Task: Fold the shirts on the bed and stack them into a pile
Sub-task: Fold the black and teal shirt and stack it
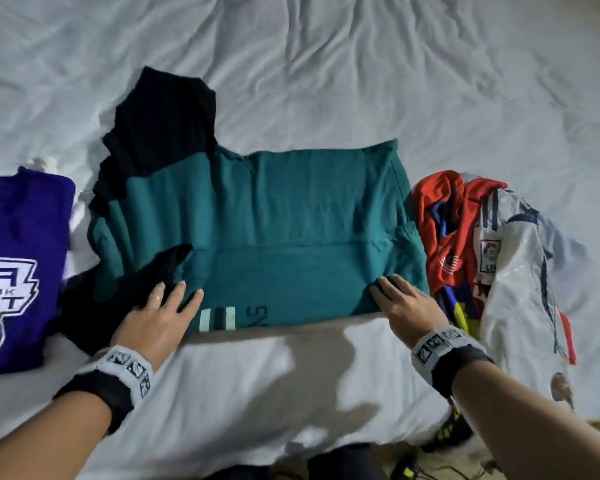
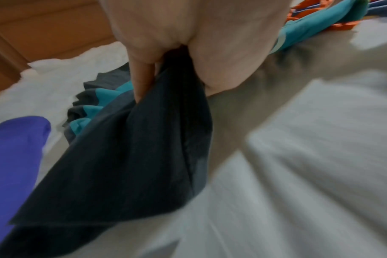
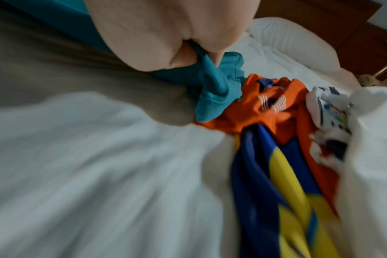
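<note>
A teal shirt (image 1: 291, 209) with dark navy sleeves lies spread across the white bed, its near edge folded over. My left hand (image 1: 177, 292) grips its near left part together with the dark sleeve (image 2: 121, 165); in the left wrist view the left hand (image 2: 166, 69) pinches that dark cloth between fingers and thumb. My right hand (image 1: 392, 289) holds the near right corner, and in the right wrist view the right hand (image 3: 188, 52) pinches the teal cloth (image 3: 214, 90). A folded purple shirt (image 1: 18, 258) with a white print lies at the left.
To the right lies a loose heap: an orange-red shirt (image 1: 444, 237), a blue and yellow one (image 3: 276, 174) and a white jersey (image 1: 520, 271). The crumpled white sheet (image 1: 326, 64) stretches beyond the teal shirt. The bed's near edge runs just below my wrists.
</note>
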Motion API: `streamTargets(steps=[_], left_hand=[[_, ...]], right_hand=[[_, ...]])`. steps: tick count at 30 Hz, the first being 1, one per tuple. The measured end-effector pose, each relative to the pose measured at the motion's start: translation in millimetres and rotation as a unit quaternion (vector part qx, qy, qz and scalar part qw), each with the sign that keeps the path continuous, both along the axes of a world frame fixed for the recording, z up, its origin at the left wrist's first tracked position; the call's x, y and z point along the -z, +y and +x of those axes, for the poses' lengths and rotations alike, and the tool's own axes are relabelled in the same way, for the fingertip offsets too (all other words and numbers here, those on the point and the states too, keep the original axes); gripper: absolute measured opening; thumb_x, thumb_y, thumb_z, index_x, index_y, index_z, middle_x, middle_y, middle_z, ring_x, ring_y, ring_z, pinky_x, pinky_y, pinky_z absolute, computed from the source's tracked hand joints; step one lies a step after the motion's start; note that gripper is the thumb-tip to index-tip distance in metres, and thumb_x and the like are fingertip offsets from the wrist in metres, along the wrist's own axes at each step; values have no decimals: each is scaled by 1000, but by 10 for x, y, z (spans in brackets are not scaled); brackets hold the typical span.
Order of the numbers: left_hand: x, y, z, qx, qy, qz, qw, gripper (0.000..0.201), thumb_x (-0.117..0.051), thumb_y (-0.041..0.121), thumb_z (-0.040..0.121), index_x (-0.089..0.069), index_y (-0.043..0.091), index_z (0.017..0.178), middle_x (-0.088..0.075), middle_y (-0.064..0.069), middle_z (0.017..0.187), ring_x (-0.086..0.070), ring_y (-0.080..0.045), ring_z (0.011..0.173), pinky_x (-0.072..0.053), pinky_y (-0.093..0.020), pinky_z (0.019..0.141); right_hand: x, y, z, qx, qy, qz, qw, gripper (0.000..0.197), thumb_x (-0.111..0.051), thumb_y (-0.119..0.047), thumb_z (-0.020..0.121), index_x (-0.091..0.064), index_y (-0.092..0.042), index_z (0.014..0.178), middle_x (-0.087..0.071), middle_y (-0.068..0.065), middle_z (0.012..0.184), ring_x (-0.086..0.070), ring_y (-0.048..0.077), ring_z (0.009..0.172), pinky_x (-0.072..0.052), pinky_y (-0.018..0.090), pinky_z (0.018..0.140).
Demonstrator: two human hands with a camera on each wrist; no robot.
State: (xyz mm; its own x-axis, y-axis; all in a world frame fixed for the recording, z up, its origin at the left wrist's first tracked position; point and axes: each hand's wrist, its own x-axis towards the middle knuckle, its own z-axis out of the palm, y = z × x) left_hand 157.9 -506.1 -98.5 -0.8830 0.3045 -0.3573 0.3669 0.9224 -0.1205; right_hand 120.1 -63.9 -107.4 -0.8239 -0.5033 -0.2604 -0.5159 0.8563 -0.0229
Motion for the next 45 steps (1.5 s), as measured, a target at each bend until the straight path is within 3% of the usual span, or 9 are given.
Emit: streamTargets(steps=[6,12,17,24,31,37,40,42,45], left_hand=[[145,165,604,-55,-104,-34,992,88,-79,-23,41,-68,3,124,-61,-30,126,-61,-55,103,-52,-63,55],[254,297,617,-117,-121,-37,985,88,-60,-25,64,-54,15,143,-48,-21,145,-51,-50,125,-56,-47,49],[278,219,610,-119,-141,-50,982,87,-56,-28,60,-61,14,136,-55,-21,139,-57,-51,117,-55,-47,44],[335,267,653,-157,-131,-54,977,90,-38,-20,77,-34,25,155,-29,-9,160,-32,-40,143,-58,-47,66],[400,297,649,-164,-140,-59,975,89,-31,-17,82,-23,26,159,-18,-7,165,-23,-38,147,-57,-48,81],[324,372,656,-185,-152,-38,970,77,-41,9,94,-8,33,159,-5,-2,167,-13,-31,150,-47,-46,101],[116,440,587,-165,-112,-11,980,75,-52,34,81,-37,25,153,-33,-9,159,-37,-32,141,-41,-51,102],[14,361,629,-145,-51,64,986,72,-46,40,70,-59,17,137,-55,-12,139,-53,-35,123,-43,-54,92],[-80,111,726,-169,24,135,976,67,-46,46,72,-62,14,128,-56,-11,125,-54,-38,110,-43,-52,88]], right_hand=[[111,292,500,50,-31,75,995,54,-51,-18,80,-58,-7,132,-45,26,145,-46,46,131,-48,55,95],[48,458,326,3,49,28,998,38,-36,-5,84,-71,-1,98,-66,21,113,-65,39,103,-58,46,68],[-122,697,253,-67,80,39,994,34,-34,-6,91,-67,-4,90,-65,11,94,-59,33,82,-49,42,63],[38,761,335,27,50,65,996,36,-64,-7,69,-70,-10,105,-59,19,118,-56,39,99,-50,45,71],[-161,926,257,-46,88,39,994,11,-69,-12,79,-63,-13,70,-57,5,82,-47,27,79,-36,37,64],[-193,815,483,46,-37,170,984,15,-80,-19,52,-66,-18,55,-59,0,65,-56,27,71,-38,39,70],[-287,467,528,61,21,131,989,13,-65,-21,65,-67,-11,74,-60,11,97,-52,32,88,-37,45,75],[-263,74,547,59,38,77,995,13,-56,-20,68,-62,-12,75,-55,11,96,-50,32,84,-37,43,70],[-114,-728,560,23,18,-10,1000,5,-51,-19,68,-56,-17,68,-50,5,84,-50,31,72,-41,39,60]])
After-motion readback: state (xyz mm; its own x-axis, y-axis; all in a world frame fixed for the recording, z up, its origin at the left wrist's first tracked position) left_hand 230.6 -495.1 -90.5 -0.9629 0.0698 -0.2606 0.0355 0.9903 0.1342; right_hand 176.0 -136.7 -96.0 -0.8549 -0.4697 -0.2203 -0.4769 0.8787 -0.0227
